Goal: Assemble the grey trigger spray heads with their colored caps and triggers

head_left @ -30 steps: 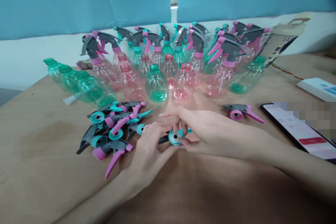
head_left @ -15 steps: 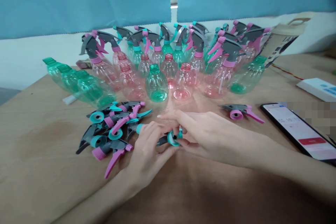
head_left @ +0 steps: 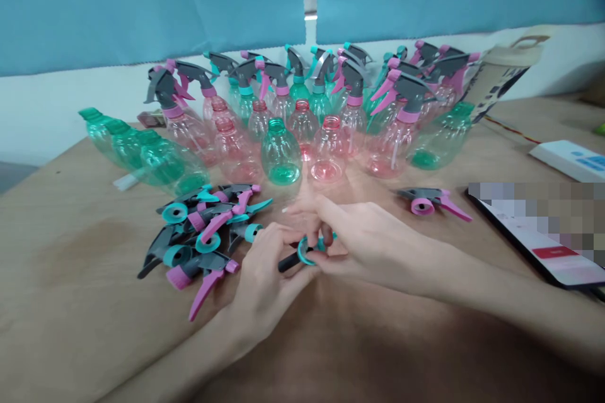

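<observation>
- Blue cloth hangs behind a wooden worktop; on it the green bottle stands upright between 2 pink bottles.
- Spray head: held between both hands, nearer the person than the green bottle and slightly right of it.
- Left hand: its grip is closed around the spray head's dark end, though the exact finger contact is partly hidden.
- Right hand: its grip pinches the teal collar.
- Handling: probably light, stiff and smooth, so it could twist or slip; steady the dark end with 1 hand and take the collar by its rim with fingertips.
- Loose heads lie left of the green bottle, nearer the person; 1 pink-collared head and a phone lie right of it.
</observation>
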The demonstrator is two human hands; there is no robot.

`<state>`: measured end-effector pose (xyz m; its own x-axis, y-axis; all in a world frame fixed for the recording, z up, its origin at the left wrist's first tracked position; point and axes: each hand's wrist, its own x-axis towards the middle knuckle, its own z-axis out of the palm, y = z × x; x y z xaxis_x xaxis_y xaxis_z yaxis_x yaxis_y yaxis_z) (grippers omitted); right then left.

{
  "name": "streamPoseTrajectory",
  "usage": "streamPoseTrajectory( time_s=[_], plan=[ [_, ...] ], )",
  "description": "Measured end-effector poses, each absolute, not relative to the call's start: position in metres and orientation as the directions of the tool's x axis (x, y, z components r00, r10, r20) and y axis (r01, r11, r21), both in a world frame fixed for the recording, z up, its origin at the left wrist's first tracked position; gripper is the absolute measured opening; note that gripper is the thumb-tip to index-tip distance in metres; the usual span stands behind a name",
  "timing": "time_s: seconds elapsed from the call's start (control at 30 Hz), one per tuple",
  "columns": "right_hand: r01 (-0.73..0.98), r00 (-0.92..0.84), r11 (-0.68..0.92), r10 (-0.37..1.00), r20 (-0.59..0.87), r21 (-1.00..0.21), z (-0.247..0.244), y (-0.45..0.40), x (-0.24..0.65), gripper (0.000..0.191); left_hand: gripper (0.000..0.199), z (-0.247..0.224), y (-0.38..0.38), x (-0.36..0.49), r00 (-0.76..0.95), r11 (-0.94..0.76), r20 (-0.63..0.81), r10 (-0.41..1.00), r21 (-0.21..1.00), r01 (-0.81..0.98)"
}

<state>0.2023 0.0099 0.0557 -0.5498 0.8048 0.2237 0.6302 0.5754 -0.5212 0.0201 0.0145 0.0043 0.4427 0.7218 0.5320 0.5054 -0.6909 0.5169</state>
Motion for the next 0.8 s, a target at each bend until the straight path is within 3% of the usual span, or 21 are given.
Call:
streamPoseTrajectory(
  time_s=[0.2, 0.33, 0.53, 0.8],
  plan=[
    [0.588, -0.507, 0.546, 0.824, 0.254, -0.597, 0.067, 0.009, 0.207, 0.035, 0.021, 0.011, 0.018, 0.019, 0.436, -0.720, 0.577, 0.690, 0.486, 0.496],
    [0.620, -0.548, 0.571, 0.806, 0.224, -0.538, 0.075, 0.007, 0.212, 0.029, 0.025, 0.012, 0.018, 0.019, 0.476, -0.740, 0.571, 0.669, 0.450, 0.501],
    [0.663, -0.568, 0.604, 0.791, 0.228, -0.443, 0.064, 0.007, 0.205, 0.037, 0.019, 0.010, 0.016, 0.021, 0.495, -0.732, 0.538, 0.682, 0.495, 0.469],
    [0.728, -0.570, 0.611, 0.792, 0.220, -0.312, 0.095, -0.001, 0.228, 0.010, 0.026, 0.006, 0.007, 0.034, 0.493, -0.646, 0.422, 0.761, 0.572, 0.506]
  ],
)
